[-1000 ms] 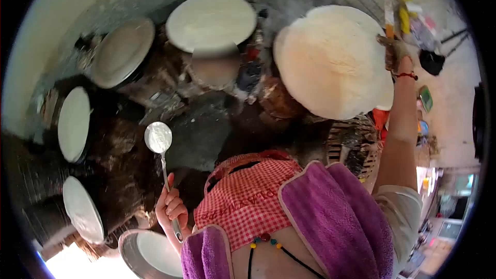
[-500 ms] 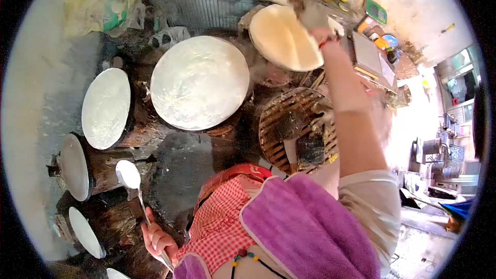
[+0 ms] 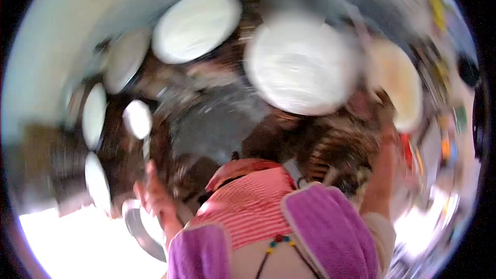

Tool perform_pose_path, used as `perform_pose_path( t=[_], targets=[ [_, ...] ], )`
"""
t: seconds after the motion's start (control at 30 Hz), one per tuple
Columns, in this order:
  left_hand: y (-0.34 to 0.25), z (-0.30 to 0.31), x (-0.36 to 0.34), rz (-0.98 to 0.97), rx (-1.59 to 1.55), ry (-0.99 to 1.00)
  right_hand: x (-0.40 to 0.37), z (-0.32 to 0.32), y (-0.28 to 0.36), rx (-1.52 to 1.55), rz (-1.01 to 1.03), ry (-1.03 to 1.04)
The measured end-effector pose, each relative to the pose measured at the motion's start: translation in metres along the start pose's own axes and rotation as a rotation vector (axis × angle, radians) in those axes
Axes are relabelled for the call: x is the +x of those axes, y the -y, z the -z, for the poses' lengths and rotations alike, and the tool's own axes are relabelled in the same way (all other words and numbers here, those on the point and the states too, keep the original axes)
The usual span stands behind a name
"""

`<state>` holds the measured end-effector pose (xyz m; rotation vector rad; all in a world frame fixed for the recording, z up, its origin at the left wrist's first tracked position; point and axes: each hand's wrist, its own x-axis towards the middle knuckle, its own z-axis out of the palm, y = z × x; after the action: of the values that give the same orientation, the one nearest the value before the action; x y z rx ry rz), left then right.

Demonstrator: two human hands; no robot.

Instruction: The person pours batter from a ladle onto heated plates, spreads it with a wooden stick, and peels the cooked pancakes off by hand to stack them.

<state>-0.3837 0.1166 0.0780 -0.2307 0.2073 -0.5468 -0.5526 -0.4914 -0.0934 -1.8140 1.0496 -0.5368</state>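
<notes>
My left hand (image 3: 157, 199) is wrapped round the handle of a ladle (image 3: 138, 119) whose bowl is coated white. Just below that hand is a metal basin (image 3: 130, 227) with something white in it. Out to the right, my right hand (image 3: 383, 106) is at the near edge of a golden-tan thin flatbread (image 3: 398, 82). Motion smears its fingers, and I cannot tell whether it holds anything. A large round griddle covered in white batter (image 3: 305, 67) lies to the left of the flatbread.
More round griddles with white tops curve round the left, among them a wide one (image 3: 197, 26) and a narrow-looking one (image 3: 94, 116). A greyer griddle (image 3: 126, 59) sits between them. A slatted round grate (image 3: 346, 150) is near my right forearm.
The whole view has swung left, bringing the basin into sight. My right hand has come down from above the flatbread to its near edge. My left hand still holds the ladle.
</notes>
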Motion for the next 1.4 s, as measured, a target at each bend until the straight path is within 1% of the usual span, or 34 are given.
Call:
perform_pose_path(
  t=[0.03, 0.13, 0.17, 0.2, 0.23, 0.3, 0.33, 0.37, 0.4, 0.47, 0.5, 0.53, 0.57, 0.6, 0.63, 0.7, 0.73, 0.77, 0.8, 0.83, 0.87, 0.9, 0.97, 1.0, 1.03, 1.1, 1.13, 1.17, 1.23, 1.27, 1.3, 1.33, 1.37, 1.4],
  targets=[
    [-0.009, 0.003, -0.009, -0.021, -0.044, 0.042, 0.001, -0.007, -0.005, -0.047, 0.064, 0.117],
    [-0.039, 0.02, -0.041, -0.145, -0.197, 0.142, -0.055, -0.103, 0.097, -0.176, 0.06, 0.36],
    [-0.054, 0.027, -0.055, -0.208, -0.227, 0.165, -0.047, -0.142, 0.057, -0.254, 0.196, 0.42],
    [-0.069, 0.033, -0.068, -0.285, -0.258, 0.168, -0.074, -0.195, 0.081, -0.251, 0.338, 0.52],
    [-0.085, 0.039, -0.082, -0.392, -0.255, 0.139, -0.127, -0.241, 0.148, -0.25, 0.262, 0.72],
    [-0.12, 0.053, -0.117, -0.533, -0.267, 0.13, -0.151, -0.359, 0.099, -0.406, 0.843, 0.74],
    [-0.114, 0.048, -0.13, -0.628, -0.261, 0.083, -0.188, -0.384, 0.145, -0.392, 0.427, 1.098],
    [-0.137, 0.059, -0.157, -0.701, -0.296, 0.101, -0.238, -0.422, 0.166, -0.189, 0.62, 1.241],
    [-0.153, 0.065, -0.184, -0.783, -0.336, 0.111, -0.294, -0.444, 0.207, -0.011, 0.468, 1.497],
    [-0.183, 0.084, -0.235, -0.963, -0.387, 0.137, -0.383, -0.484, 0.258, -0.199, 0.391, 1.81],
    [-0.199, 0.097, -0.26, -1.054, -0.342, 0.137, -0.423, -0.502, 0.275, -0.186, 0.424, 1.888],
    [-0.212, 0.104, -0.28, -1.177, -0.233, 0.094, -0.456, -0.527, 0.278, -0.283, 0.355, 1.987],
    [-0.216, 0.109, -0.295, -1.298, -0.142, 0.02, -0.481, -0.542, 0.288, -0.369, 0.355, 2.01],
    [-0.217, 0.097, -0.307, -1.445, -0.054, -0.255, -0.515, -0.555, 0.301, -0.424, 0.336, 2.088],
    [-0.221, 0.097, -0.321, -1.492, 0.106, -0.495, -0.547, -0.57, 0.311, -0.473, 0.309, 2.166],
    [-0.223, 0.09, -0.339, -1.439, 0.2, -0.829, -0.602, -0.581, 0.354, -0.82, 0.111, 2.15],
    [-0.232, 0.1, -0.346, -1.442, 0.15, -0.836, -0.618, -0.599, 0.353, -0.851, 0.034, 2.153],
    [-0.244, 0.117, -0.351, -1.34, 0.232, -1.011, -0.634, -0.621, 0.347, -0.839, -0.089, 2.187],
    [-0.263, 0.142, -0.363, -1.214, 0.314, -1.171, -0.664, -0.643, 0.336, -0.872, -0.1, 2.176],
    [-0.281, 0.194, -0.368, -1.178, 0.491, -1.31, -0.678, -0.659, 0.324, -0.9, -0.116, 2.165],
    [-0.3, 0.261, -0.37, -1.118, 0.668, -1.442, -0.685, -0.675, 0.299, -1.073, -0.103, 2.136],
    [-0.313, 0.281, -0.368, -1.104, 0.733, -1.553, -0.698, -0.671, 0.293, -1.32, 0.006, 2.128],
    [-0.339, 0.321, -0.363, -1.051, 0.848, -1.79, -0.715, -0.656, 0.307, -1.395, 0.171, 2.193],
    [-0.346, 0.295, -0.366, -0.948, 0.784, -1.784, -0.713, -0.668, 0.322, -1.355, -0.066, 2.221],
    [-0.358, 0.281, -0.373, -0.854, 0.731, -1.767, -0.709, -0.683, 0.319, -1.224, 0.017, 2.187],
    [-0.364, 0.283, -0.375, -0.776, 0.772, -1.779, -0.707, -0.699, 0.291, -1.306, 0.228, 2.055],
    [-0.369, 0.286, -0.376, -0.709, 0.841, -1.798, -0.721, -0.687, 0.294, -1.367, 0.305, 2.082],
    [-0.376, 0.292, -0.378, -0.725, 0.821, -1.802, -0.74, -0.677, 0.303, -1.428, 0.397, 2.117],
    [-0.378, 0.304, -0.377, -0.74, 0.817, -1.764, -0.742, -0.69, 0.319, -1.321, 0.346, 2.216],
    [-0.381, 0.307, -0.372, -0.745, 0.813, -1.763, -0.729, -0.698, 0.307, -1.243, 0.37, 2.162],
    [-0.385, 0.306, -0.361, -0.918, 0.465, -1.474, -0.712, -0.708, 0.289, -1.166, 0.403, 2.111],
    [-0.385, 0.301, -0.346, -1.035, 0.133, -1.156, -0.699, -0.709, 0.28, -1.236, 0.519, 2.16],
    [-0.389, 0.292, -0.333, -1.052, 0.138, -1.15, -0.693, -0.712, 0.277, -1.29, 0.65, 2.212],
    [-0.39, 0.273, -0.32, -1.107, 0.049, -1.033, -0.695, -0.71, 0.288, -1.24, 0.871, 2.288]
  ],
)
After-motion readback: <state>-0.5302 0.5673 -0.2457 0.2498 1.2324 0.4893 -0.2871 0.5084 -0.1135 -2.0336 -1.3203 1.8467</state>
